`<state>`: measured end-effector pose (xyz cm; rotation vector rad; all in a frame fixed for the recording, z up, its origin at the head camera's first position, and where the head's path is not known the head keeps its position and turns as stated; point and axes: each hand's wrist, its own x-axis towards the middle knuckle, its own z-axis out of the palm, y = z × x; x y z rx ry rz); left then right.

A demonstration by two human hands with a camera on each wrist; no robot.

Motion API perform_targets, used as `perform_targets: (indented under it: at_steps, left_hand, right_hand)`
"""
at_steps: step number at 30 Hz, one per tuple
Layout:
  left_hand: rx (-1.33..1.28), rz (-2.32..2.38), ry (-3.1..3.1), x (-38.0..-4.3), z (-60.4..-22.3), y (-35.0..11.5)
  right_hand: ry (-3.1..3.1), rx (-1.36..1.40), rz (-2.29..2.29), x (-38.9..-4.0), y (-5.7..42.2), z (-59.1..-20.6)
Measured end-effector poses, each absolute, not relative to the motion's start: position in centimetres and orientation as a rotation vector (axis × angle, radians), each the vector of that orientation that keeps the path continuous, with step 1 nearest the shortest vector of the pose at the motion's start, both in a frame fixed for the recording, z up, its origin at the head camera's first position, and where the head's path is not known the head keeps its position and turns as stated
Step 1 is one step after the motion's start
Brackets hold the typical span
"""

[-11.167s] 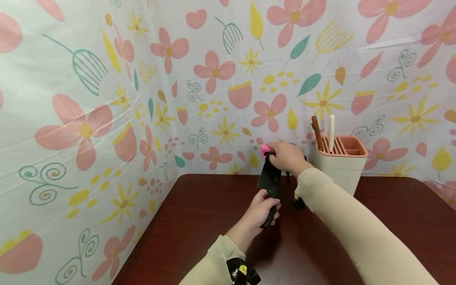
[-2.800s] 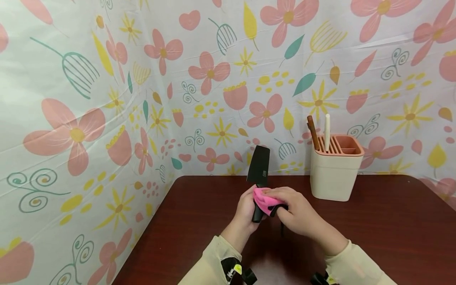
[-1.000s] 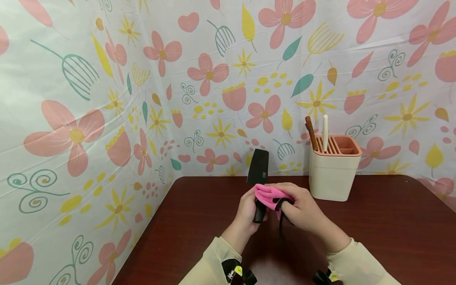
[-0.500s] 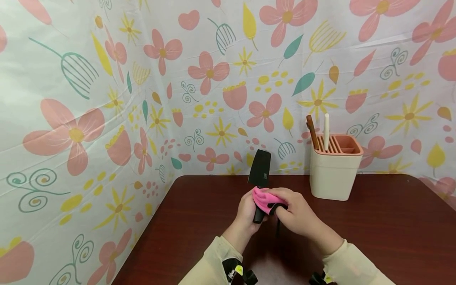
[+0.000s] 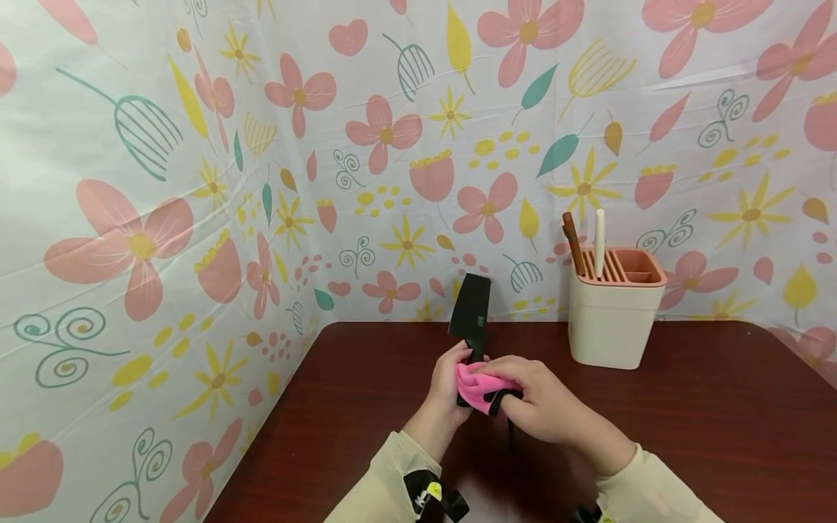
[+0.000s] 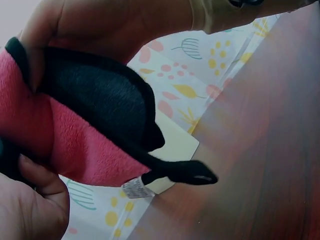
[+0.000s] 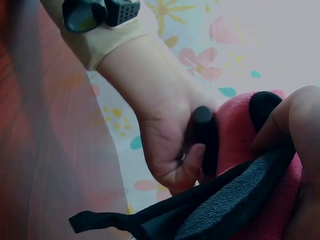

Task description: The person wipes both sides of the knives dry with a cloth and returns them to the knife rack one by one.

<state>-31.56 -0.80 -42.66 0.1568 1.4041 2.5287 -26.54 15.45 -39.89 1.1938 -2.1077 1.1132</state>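
Note:
My left hand grips the black handle of a kitchen knife. Its broad black blade points up and away, with a small pale mark near the handle. In the right wrist view the handle shows in the left palm. My right hand pinches a pink cloth with black edging against the lower handle. The left wrist view shows the cloth's dark lining, a black hanging loop and a white label. Cloth and fingers hide most of the handle in the head view.
A cream knife block with an orange slotted top stands at the back right of the dark red-brown table. A brown handle and a white handle rise from its slots. Flower-printed curtains border the back and left.
Earlier the cloth was at the blade's far end; now it is on the handle. Over the last half second the right hand and cloth slid down the handle, and the knife shifted slightly left.

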Motion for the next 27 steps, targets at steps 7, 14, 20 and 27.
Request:
perform_targets:
  at_steps: [7,14,20,27]
  left_hand:
    - [0.101,2.543,1.408,-31.3,-42.3,-0.9]
    - [0.081,2.573,1.379,-31.6,-42.1,-1.1]
    - [0.11,2.561,1.367,-31.9,-42.1,-1.4]
    - [0.138,2.535,1.461,-32.3,-42.4,-1.5]
  right_hand:
    - [-2.163,1.257,1.148,-26.1,15.0,-39.8]
    - [-2.171,1.323,1.19,-25.6,14.6,-39.8]
    - [-2.162,1.366,1.232,-25.4,14.4,-39.8]
    - [-2.153,1.448,1.247,-25.4,14.6,-39.4]
